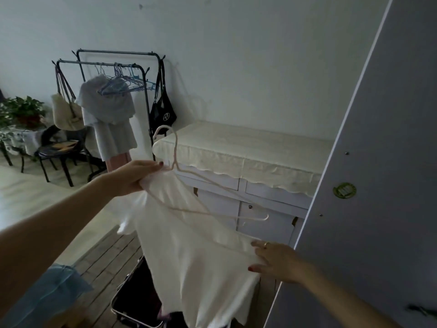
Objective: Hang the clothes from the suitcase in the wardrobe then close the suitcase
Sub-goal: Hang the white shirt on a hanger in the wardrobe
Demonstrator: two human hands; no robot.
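A white garment hangs in mid-air over the open dark suitcase on the floor. My left hand grips the garment's upper edge together with a pale pink hanger, whose hook points up. The hanger's right arm sticks out bare past the cloth. My right hand pinches the garment's right edge next to the grey wardrobe door, which fills the right side of the view.
A white cabinet with a cream cloth on top stands behind the garment. A black clothes rack with hangers, bags and pale clothes stands at the back left. Beyond it are a dark chair, a table and a plant.
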